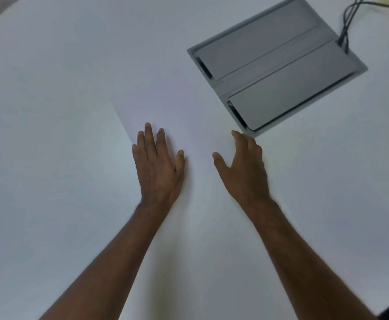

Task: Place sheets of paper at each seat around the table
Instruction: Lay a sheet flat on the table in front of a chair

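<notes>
A white sheet of paper (177, 107) lies flat on the white table (39, 158), hard to tell from it apart from a faint left edge. My left hand (159, 167) rests palm down on the sheet near that edge, fingers spread. My right hand (244, 167) hovers or rests on the sheet's right part, fingers slightly curled and apart, holding nothing. Both bare forearms reach in from the bottom of the view.
A grey cable box with two flap lids (279, 65) is set into the table at the upper right, just beyond my right hand. Black cables (348, 21) run out of its far corner. The table's edge shows at the bottom right (387, 306).
</notes>
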Demonstrator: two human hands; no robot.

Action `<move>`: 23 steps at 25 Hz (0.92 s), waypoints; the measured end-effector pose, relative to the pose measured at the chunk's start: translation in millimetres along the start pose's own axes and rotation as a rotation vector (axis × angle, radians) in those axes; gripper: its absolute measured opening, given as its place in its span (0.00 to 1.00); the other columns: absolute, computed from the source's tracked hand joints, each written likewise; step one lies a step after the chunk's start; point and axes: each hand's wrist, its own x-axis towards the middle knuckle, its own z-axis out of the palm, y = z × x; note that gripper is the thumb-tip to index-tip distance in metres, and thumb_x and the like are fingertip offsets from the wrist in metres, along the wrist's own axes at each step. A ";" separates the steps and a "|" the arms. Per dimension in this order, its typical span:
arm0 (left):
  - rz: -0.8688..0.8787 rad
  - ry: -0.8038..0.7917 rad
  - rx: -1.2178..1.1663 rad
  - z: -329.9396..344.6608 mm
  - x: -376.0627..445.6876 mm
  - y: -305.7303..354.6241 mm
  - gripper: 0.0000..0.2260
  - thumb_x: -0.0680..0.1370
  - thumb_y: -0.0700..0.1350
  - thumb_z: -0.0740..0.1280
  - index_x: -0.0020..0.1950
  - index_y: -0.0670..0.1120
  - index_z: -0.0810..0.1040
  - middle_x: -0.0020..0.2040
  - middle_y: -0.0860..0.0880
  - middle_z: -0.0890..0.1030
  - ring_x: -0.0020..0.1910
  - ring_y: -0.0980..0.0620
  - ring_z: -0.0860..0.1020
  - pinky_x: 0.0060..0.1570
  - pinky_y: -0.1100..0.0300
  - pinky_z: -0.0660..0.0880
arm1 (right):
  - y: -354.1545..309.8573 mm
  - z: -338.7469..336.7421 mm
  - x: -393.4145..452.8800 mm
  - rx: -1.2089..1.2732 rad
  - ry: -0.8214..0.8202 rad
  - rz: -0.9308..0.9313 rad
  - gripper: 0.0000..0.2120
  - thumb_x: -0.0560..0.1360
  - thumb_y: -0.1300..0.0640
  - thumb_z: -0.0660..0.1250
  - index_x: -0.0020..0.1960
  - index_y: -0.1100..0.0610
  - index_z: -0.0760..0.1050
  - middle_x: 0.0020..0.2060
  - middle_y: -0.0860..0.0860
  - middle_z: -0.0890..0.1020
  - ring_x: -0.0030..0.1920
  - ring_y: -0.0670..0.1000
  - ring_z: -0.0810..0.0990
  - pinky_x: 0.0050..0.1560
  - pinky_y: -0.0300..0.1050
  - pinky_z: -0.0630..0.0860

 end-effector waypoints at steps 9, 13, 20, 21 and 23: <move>-0.053 0.026 0.181 23.5 4.6 -15.5 0.32 0.85 0.58 0.50 0.84 0.41 0.57 0.86 0.39 0.55 0.85 0.37 0.52 0.83 0.39 0.52 | -20.3 13.5 37.1 -0.231 -0.066 0.010 0.35 0.80 0.41 0.68 0.81 0.55 0.63 0.73 0.55 0.70 0.74 0.57 0.66 0.68 0.55 0.72; -0.048 0.026 0.209 22.2 5.0 -17.4 0.32 0.85 0.59 0.49 0.85 0.41 0.57 0.86 0.39 0.56 0.85 0.37 0.52 0.83 0.39 0.52 | -21.9 17.6 31.5 -0.214 -0.035 0.015 0.32 0.80 0.42 0.69 0.79 0.53 0.66 0.72 0.54 0.71 0.73 0.56 0.69 0.66 0.54 0.73; -0.047 0.023 0.191 22.3 5.9 -18.9 0.32 0.85 0.58 0.50 0.85 0.41 0.56 0.86 0.39 0.54 0.86 0.38 0.51 0.83 0.39 0.52 | -30.8 15.5 35.4 0.068 0.086 -0.049 0.17 0.82 0.57 0.70 0.70 0.54 0.73 0.64 0.52 0.81 0.64 0.55 0.79 0.63 0.57 0.80; -0.041 0.026 0.181 22.5 5.6 -18.6 0.32 0.85 0.58 0.50 0.85 0.41 0.56 0.86 0.39 0.54 0.86 0.38 0.51 0.83 0.38 0.52 | -33.2 14.2 36.2 0.140 0.083 -0.028 0.15 0.83 0.57 0.68 0.68 0.54 0.73 0.62 0.52 0.83 0.61 0.55 0.81 0.62 0.58 0.81; -0.033 0.028 0.147 22.1 4.5 -18.4 0.31 0.86 0.57 0.52 0.85 0.41 0.56 0.86 0.39 0.53 0.86 0.39 0.51 0.83 0.39 0.51 | -37.0 11.1 35.5 0.229 0.075 0.011 0.11 0.85 0.58 0.66 0.67 0.53 0.72 0.60 0.51 0.85 0.58 0.55 0.84 0.59 0.57 0.83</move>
